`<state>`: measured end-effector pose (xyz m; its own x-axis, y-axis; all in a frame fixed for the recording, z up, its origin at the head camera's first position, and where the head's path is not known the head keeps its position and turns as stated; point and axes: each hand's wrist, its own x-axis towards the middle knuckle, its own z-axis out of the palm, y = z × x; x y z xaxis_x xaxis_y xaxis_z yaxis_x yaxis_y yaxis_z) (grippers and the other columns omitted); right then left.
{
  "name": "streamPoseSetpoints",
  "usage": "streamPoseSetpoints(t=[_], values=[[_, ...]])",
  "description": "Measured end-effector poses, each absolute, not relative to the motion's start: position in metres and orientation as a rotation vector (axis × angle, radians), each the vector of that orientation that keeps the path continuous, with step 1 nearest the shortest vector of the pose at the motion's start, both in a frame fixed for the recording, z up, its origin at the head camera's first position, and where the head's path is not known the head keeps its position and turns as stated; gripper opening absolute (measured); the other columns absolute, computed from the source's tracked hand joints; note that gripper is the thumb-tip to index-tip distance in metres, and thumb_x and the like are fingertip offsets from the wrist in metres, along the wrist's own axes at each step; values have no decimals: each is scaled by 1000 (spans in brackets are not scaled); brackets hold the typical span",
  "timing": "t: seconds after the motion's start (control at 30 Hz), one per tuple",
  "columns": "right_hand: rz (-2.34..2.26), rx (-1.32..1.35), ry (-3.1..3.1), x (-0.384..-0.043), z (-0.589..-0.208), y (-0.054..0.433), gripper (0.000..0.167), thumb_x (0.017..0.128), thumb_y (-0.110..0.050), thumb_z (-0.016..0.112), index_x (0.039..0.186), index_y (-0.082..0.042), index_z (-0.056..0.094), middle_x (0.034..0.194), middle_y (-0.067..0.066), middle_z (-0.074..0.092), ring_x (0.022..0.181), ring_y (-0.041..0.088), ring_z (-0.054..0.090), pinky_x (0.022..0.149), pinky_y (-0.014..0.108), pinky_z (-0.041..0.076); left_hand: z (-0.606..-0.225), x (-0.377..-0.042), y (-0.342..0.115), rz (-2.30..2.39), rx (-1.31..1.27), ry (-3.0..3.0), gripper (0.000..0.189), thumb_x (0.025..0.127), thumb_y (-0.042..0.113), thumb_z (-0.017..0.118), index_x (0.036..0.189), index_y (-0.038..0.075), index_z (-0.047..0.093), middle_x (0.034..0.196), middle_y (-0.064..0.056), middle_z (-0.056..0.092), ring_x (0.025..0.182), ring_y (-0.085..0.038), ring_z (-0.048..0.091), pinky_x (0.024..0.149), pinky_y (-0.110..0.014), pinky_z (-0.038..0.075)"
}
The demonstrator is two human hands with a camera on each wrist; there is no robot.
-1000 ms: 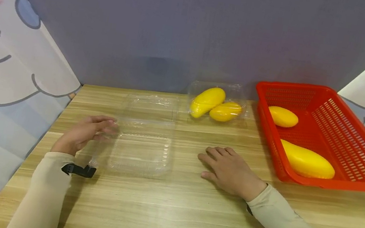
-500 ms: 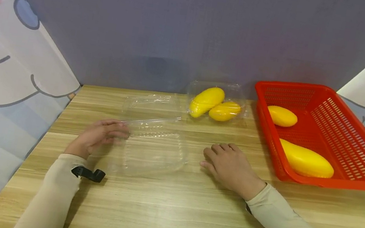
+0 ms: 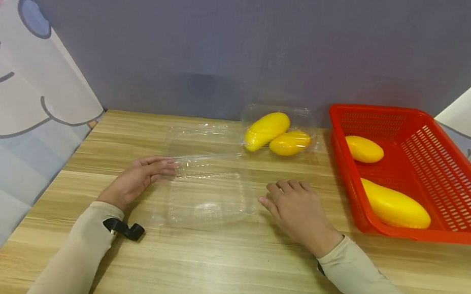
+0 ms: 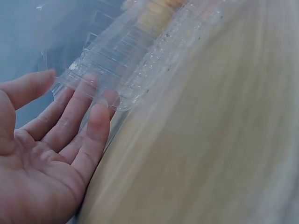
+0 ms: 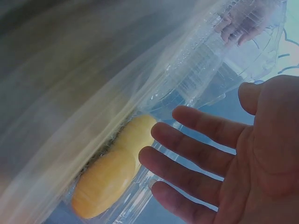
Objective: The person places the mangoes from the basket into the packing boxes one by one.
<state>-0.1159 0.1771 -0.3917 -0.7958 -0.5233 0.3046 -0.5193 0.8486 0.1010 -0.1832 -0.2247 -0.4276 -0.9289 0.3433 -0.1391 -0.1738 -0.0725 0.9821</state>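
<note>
An unfolded clear plastic clamshell box lies on the table with its lid laid back toward the wall. My left hand is at the box's left side near the hinge; in the left wrist view its extended fingers press on the clear edge, thumb apart. My right hand hovers low over the table right of the box, holding nothing, fingers spread and relaxed in the right wrist view. Behind the hands, a second clear box holds two yellow mangoes.
A red plastic basket stands on the right, with a smaller mango and a larger mango in it. A grey wall panel closes off the back of the wooden table. Cartoon-printed sheets hang on both sides.
My left hand has moved right, and the unfolded clamshell box has slid right with it and turned slightly. The right hand has shifted only a little; basket and mangoes stay put.
</note>
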Motion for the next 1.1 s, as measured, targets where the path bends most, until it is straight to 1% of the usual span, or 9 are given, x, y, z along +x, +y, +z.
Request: streamPoseSetpoints(t=[0.1,0.2,0.33,0.4,0.53,0.63,0.7,0.9,1.1], values=[[-16,784,-2706,-116,-391,177,45,100,-50,51,115,-12,69,114,7,72,106,29,67,94,45,53,-429,-183,-223,2094,194,1853,42,102,17,55,136,-7,49,118,-2,74,107,-13,70,92,-25,57],[-17,775,-2719,-116,-388,178,45,99,-50,52,116,-11,69,114,7,72,107,30,67,95,46,53,-432,-184,-222,2106,207,1857,43,102,17,55,137,-8,48,115,-1,74,105,-12,71,91,-24,57],[7,755,-2775,-113,-378,179,47,99,-50,53,121,-11,67,119,8,71,112,31,65,100,48,51,-435,-184,-222,2133,222,1847,41,103,16,54,135,-9,50,113,-1,75,104,-11,71,90,-23,57],[31,746,-2813,-111,-370,181,49,99,-50,53,124,-11,65,123,8,69,116,32,64,104,50,48,-436,-185,-223,2150,236,1839,37,103,15,53,132,-7,53,112,-1,75,103,-11,71,90,-23,57],[81,722,-2837,-105,-348,188,50,99,-52,53,129,-13,63,127,8,68,118,33,63,106,51,47,-438,-185,-226,2169,264,1815,27,103,14,53,125,1,62,112,-2,75,104,-12,71,91,-24,57],[112,687,-2832,-99,-332,198,48,97,-51,55,130,-16,63,126,7,68,114,32,65,102,51,49,-438,-184,-229,2170,279,1805,23,103,14,52,120,8,67,113,-3,75,105,-12,71,92,-24,57],[127,660,-2832,-95,-324,208,47,96,-50,58,130,-18,63,125,7,69,113,32,65,99,52,50,-438,-183,-230,2174,291,1806,22,104,13,52,118,10,68,113,-3,75,105,-12,71,92,-24,56],[142,563,-2808,-84,-307,249,44,92,-41,67,129,-17,64,121,13,70,107,36,65,90,56,52,-438,-182,-232,2187,324,1800,23,104,12,50,119,8,68,113,-5,75,106,-14,71,92,-25,57],[109,320,-2948,-83,-300,301,48,92,-39,68,134,-17,60,130,21,63,113,45,61,85,64,51,-439,-184,-229,2190,303,1791,22,104,12,51,117,10,69,112,-3,75,106,-13,71,91,-23,56]])
